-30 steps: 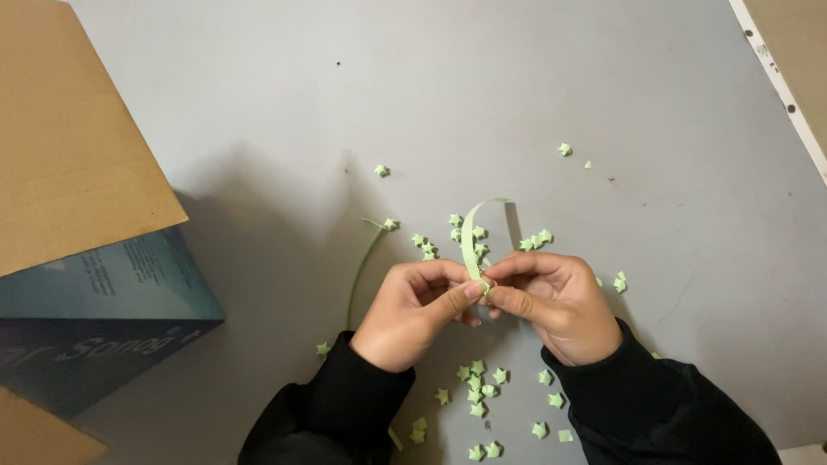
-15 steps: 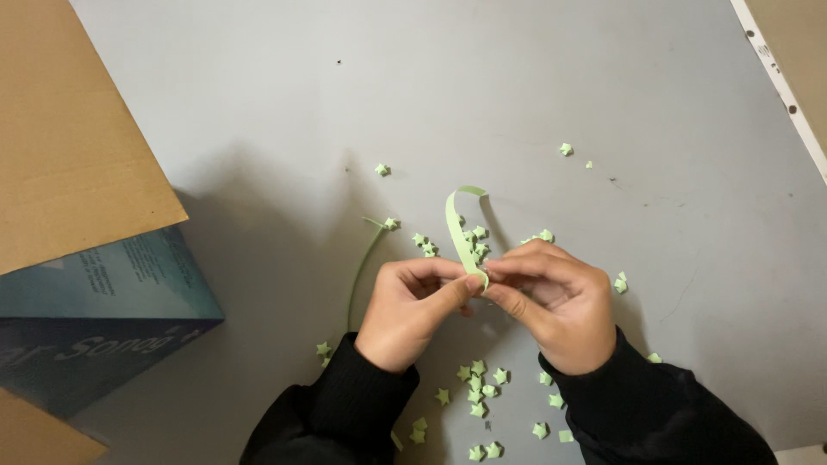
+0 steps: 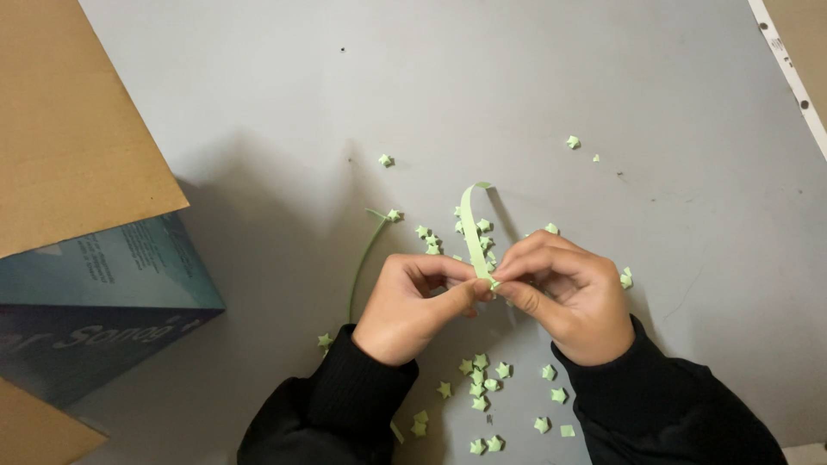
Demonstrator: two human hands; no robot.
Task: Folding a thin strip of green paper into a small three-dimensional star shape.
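Starting nearest you, your black sleeves frame a scatter of small green paper stars lying on the grey table. Above them, your left hand and right hand meet fingertip to fingertip, both pinched shut on the lower end of a pale green paper strip, which rises from the pinch and curls over at its top. Just left of your left hand a second thin green strip lies curved on the table. More stars sit behind the hands, and two lone ones lie farther off. At far left stands a cardboard box with a dark teal side.
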